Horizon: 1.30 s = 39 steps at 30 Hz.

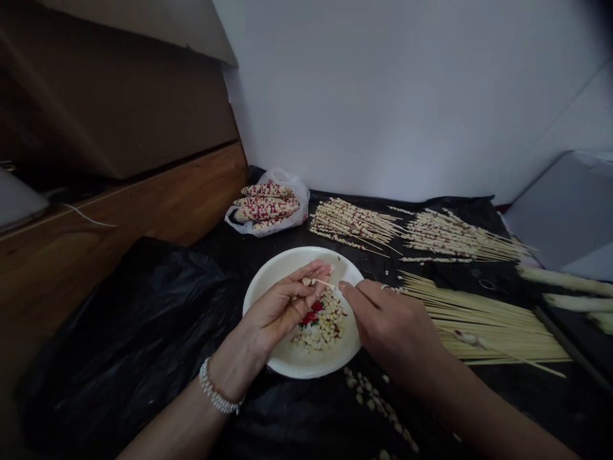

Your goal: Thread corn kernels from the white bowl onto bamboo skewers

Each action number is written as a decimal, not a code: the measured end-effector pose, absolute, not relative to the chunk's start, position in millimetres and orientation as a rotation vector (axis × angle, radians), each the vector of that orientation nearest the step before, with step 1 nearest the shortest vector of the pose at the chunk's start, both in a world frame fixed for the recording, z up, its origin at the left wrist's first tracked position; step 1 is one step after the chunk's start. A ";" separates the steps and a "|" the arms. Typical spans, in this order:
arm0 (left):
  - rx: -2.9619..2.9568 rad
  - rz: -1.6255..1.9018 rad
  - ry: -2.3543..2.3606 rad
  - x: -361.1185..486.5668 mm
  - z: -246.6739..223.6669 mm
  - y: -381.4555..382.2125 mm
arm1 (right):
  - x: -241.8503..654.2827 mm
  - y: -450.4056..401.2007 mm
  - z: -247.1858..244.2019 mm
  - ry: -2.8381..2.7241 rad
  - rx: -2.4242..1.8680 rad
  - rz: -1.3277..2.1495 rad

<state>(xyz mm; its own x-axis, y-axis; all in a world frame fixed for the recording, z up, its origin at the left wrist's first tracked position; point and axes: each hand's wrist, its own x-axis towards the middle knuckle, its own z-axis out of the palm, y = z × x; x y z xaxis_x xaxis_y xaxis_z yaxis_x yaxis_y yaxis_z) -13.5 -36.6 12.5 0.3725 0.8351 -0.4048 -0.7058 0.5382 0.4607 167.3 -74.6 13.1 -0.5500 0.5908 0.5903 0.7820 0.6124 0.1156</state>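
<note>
A white bowl (282, 364) holds loose pale and dark red corn kernels (325, 329) with something red among them. Over the bowl, my left hand (287, 300) is turned palm up, its thumb and fingers around the tip of a thin skewer (323, 283) where a kernel shows. My right hand (390, 313) is closed with fingers pinched on the same skewer at the bowl's right rim. Bare skewers (507, 326) lie in a pile to the right, partly behind my right forearm, with one bearing a few kernels on top.
Speckled corn cobs (265, 207) lie in a plastic bag (299, 191) behind the bowl. Two piles of kernel-loaded skewers (352, 220) are at the back. Pale stripped cobs (565, 280) lie far right. Loose kernels (376, 399) are scattered on black plastic (153, 338) in front.
</note>
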 end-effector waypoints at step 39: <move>0.348 1.017 0.777 -14.4 6.2 -43.0 | 171.3 -74.4 11.6 -2.308 -1.148 -0.555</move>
<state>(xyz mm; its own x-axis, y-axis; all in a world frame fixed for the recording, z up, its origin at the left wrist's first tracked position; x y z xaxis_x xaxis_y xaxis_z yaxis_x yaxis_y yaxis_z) -14.4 -43.0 6.2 0.2945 0.8606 -0.4155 -0.6274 0.5020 0.5952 171.3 -74.4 11.6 -0.5198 0.6126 0.5954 0.8164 0.5614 0.1351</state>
